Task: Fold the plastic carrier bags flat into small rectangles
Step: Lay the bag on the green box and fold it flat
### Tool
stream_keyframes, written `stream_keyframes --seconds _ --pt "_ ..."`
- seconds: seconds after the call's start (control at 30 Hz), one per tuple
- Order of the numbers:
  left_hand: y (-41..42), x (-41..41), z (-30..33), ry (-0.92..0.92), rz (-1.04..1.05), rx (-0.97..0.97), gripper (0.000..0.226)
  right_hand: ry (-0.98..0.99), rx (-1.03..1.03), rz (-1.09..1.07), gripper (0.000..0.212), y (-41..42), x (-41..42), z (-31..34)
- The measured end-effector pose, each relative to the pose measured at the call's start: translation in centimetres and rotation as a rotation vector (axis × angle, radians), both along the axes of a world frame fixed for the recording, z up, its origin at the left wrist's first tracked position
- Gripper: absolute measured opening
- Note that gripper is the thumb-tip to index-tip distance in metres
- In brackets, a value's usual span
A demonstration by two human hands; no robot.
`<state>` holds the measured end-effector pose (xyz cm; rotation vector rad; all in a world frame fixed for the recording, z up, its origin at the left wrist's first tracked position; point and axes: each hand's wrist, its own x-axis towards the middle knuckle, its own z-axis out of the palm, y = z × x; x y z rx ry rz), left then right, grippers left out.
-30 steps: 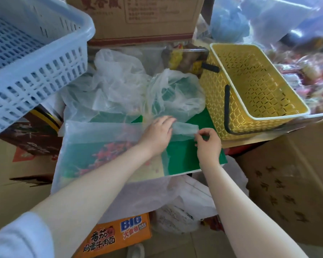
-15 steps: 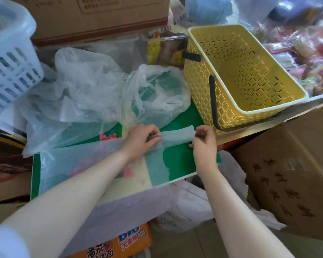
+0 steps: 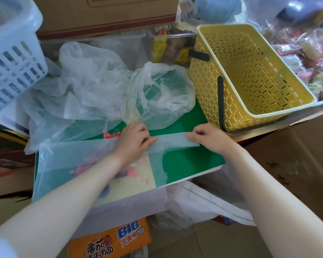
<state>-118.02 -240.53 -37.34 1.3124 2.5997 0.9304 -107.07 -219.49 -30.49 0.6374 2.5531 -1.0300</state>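
- The thin, translucent white plastic carrier bag (image 3: 78, 162) lay spread flat on a green board (image 3: 192, 161), near the front edge, with its closed bottom toward the left and its two handle loops toward the right.
- Its long axis ran left to right across the board, tilted slightly up toward the right; the upper handle strip (image 3: 172, 143) stretched out toward the yellow perforated plastic basket (image 3: 250, 75), while the lower handle (image 3: 158, 170) curled down toward the board's front edge.
- The left hand (image 3: 133, 141) pressed down where the upper handle met the bag's body, its fingers close together and curled onto the film.
- The right hand (image 3: 208, 139) held the far end of the same handle strip, with fingertips (image 3: 191, 135) pinched together on it; the strip looked taut between the two hands.
- Judging by its look, the film would be very light, limp and slippery, apt to spring back or slide on the smooth board, so creases would need firm pressing.
- The best hold seemed to be at the edges and handle ends, one hand anchoring while the other pulled flat.
- More crumpled clear bags (image 3: 93, 90) were heaped behind, touching the working bag's top edge, not yet folded.
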Motion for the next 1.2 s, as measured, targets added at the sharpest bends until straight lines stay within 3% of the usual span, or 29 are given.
stream_keyframes --seconds 0.17,0.3,0.37,0.43,0.5,0.6,0.83,0.9,1.0,1.1,1.2 --pt "-2.0 -0.5 0.2 0.002 0.024 -0.076 0.047 0.036 0.039 -0.052 0.028 -0.3 -0.9 -1.1" --pt "-3.1 -0.9 0.6 0.053 0.081 -0.145 0.044 0.093 0.009 -0.270 0.009 -0.2 -1.6 -1.1" --pt "-3.7 -0.7 0.7 0.093 0.093 -0.204 0.042 0.044 0.222 -0.324 0.028 -1.0 -1.9 -1.2" --pt "-4.0 -0.5 0.7 0.102 0.098 -0.242 0.046 0.167 0.556 -0.138 0.044 -3.8 -2.1 -1.6" --pt "-3.9 -0.4 0.7 0.091 0.118 -0.263 0.048 0.396 0.576 0.160 0.045 -7.7 -2.0 -2.7" --pt "-4.5 -0.5 0.9 0.053 0.140 -0.264 0.049 0.269 0.453 0.430 0.070 -11.5 -1.4 -5.0" --pt "-12.3 1.5 0.2 0.037 0.350 -0.310 0.055 0.048 0.613 0.160 0.082 -9.5 0.0 -6.0" --pt "-14.2 3.2 0.9 0.025 0.394 -0.288 0.054 0.131 0.640 0.192 0.075 -10.9 0.4 -4.7" --pt "-16.6 6.9 2.8 -0.083 0.554 -0.139 0.051 0.298 0.540 0.426 0.064 -14.9 1.8 -3.6" --pt "-18.5 11.6 3.8 -0.207 0.840 0.083 0.050 0.234 0.439 0.561 0.068 -17.5 3.3 -4.5" --pt "-19.7 15.2 3.0 -0.587 1.175 0.260 0.050 0.172 0.470 0.553 0.075 -17.7 3.9 -6.0"
